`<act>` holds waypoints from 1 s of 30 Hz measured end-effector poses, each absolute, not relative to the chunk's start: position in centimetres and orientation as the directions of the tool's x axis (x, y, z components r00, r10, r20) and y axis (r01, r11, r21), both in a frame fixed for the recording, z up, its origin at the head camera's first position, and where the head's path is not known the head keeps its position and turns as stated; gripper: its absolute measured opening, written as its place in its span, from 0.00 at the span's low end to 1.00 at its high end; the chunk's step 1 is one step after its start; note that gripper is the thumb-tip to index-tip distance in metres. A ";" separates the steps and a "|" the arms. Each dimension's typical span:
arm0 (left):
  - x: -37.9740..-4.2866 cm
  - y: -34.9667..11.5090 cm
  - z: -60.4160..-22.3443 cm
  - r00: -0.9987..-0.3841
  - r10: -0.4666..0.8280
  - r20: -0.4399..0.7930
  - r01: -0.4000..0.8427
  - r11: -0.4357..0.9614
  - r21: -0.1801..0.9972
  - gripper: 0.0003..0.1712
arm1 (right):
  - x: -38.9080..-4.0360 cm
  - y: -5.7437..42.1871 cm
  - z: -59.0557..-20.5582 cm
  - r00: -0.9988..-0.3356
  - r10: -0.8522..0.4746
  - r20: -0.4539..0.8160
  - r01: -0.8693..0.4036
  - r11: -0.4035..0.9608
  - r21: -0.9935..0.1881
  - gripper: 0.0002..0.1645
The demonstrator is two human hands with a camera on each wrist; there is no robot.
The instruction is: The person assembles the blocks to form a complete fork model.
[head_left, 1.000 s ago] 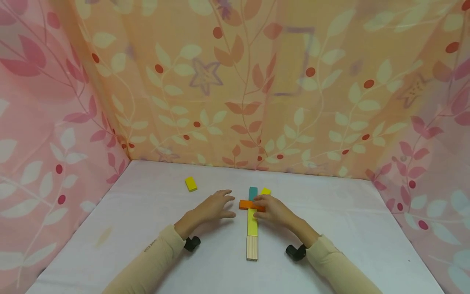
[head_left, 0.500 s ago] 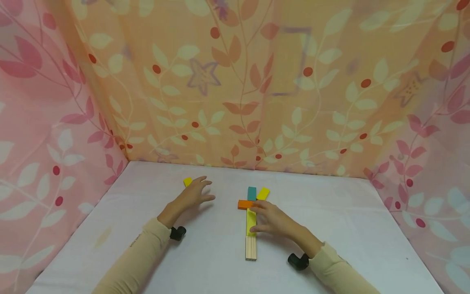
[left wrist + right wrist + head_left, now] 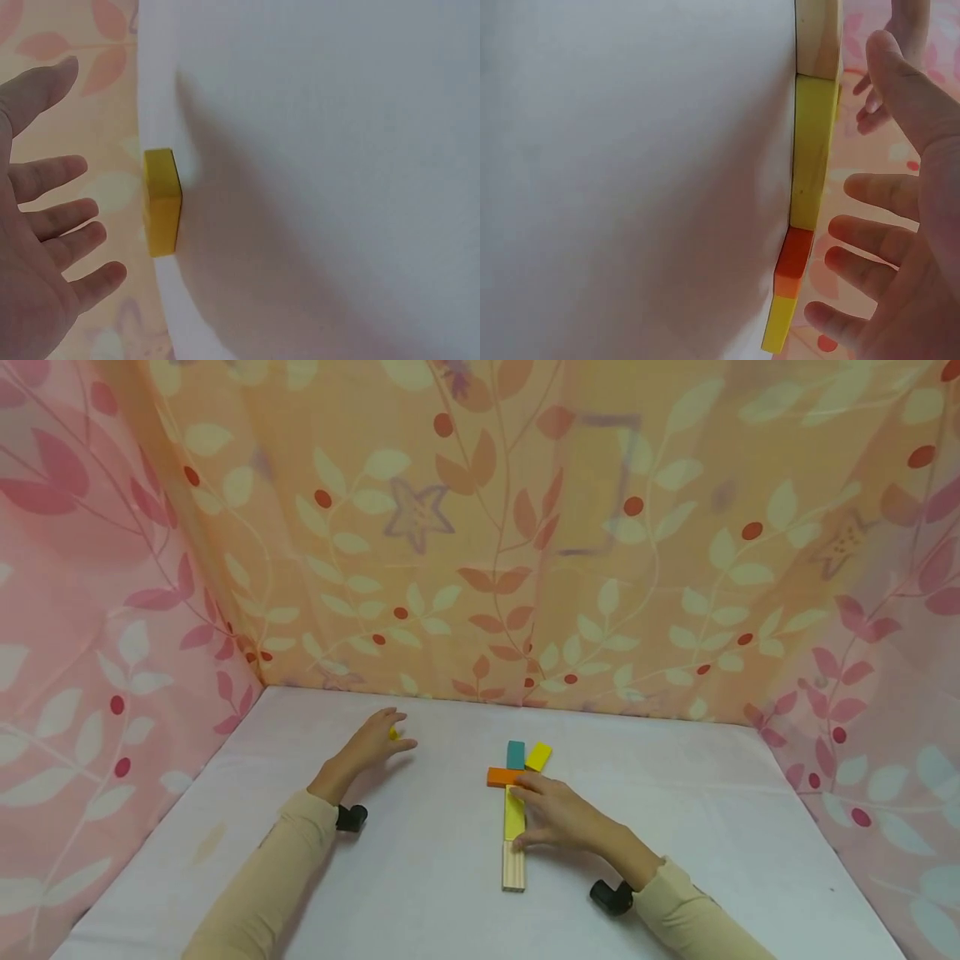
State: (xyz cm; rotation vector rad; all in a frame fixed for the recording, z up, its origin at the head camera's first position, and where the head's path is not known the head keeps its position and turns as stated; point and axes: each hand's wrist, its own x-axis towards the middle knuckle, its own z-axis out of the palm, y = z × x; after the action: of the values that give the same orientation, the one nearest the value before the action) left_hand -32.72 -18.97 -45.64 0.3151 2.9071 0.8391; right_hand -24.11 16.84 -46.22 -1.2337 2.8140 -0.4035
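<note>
My left hand (image 3: 369, 743), fingers spread, hovers by a yellow block (image 3: 162, 202) at the table's back left; the left wrist view shows a gap between them. In the head view that block is mostly hidden behind the hand. My right hand (image 3: 562, 814) is held over a row of blocks, fingers apart and gripping nothing. The row runs from a plain wooden block (image 3: 513, 867) through a light yellow block (image 3: 513, 817) and a crosswise orange block (image 3: 501, 777) to a teal block (image 3: 516, 754). A slanted yellow block (image 3: 538, 757) lies beside the teal one.
All the blocks lie on a white-covered table (image 3: 420, 893). A floral curtain (image 3: 517, 568) stands along its back edge, with pink floral cloth (image 3: 67, 635) on the left and more on the right. Black wrist cameras jut out below both wrists.
My left hand has moved left and back from the row to the far yellow block. The right hand has shifted slightly toward the near end of the row. The blocks have stayed put.
</note>
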 end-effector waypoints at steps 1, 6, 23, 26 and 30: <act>-32.9 -19.1 -45.7 -0.975 0.219 -0.042 0.163 0.826 0.539 0.41 | -24.1 16.8 -46.3 -0.680 -0.730 0.063 -0.719 0.649 -0.248 0.49; -33.8 -19.6 -45.7 -0.977 0.209 -0.047 0.155 0.841 0.519 0.41 | -24.1 16.6 -46.2 -0.674 -0.737 0.042 -0.725 0.650 -0.229 0.50; -35.6 -22.3 -44.4 -0.968 0.226 -0.107 0.149 0.865 0.479 0.41 | -24.0 16.6 -46.4 -0.720 -0.692 -0.060 -0.663 0.710 -0.237 0.50; -35.7 -22.5 -44.9 -0.967 0.227 -0.116 0.147 0.869 0.473 0.40 | -24.0 16.5 -46.3 -0.723 -0.688 -0.069 -0.656 0.714 -0.245 0.51; -35.7 -22.7 -45.8 -0.965 0.216 -0.146 0.115 0.857 0.502 0.39 | -23.9 16.5 -46.3 -0.727 -0.683 -0.078 -0.649 0.719 -0.248 0.51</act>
State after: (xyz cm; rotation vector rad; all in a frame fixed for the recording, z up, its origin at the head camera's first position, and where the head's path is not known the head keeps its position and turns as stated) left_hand -35.65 -22.70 -45.80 0.2554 2.8352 0.7476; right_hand -23.87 16.55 -46.33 -1.0769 2.7593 -0.3053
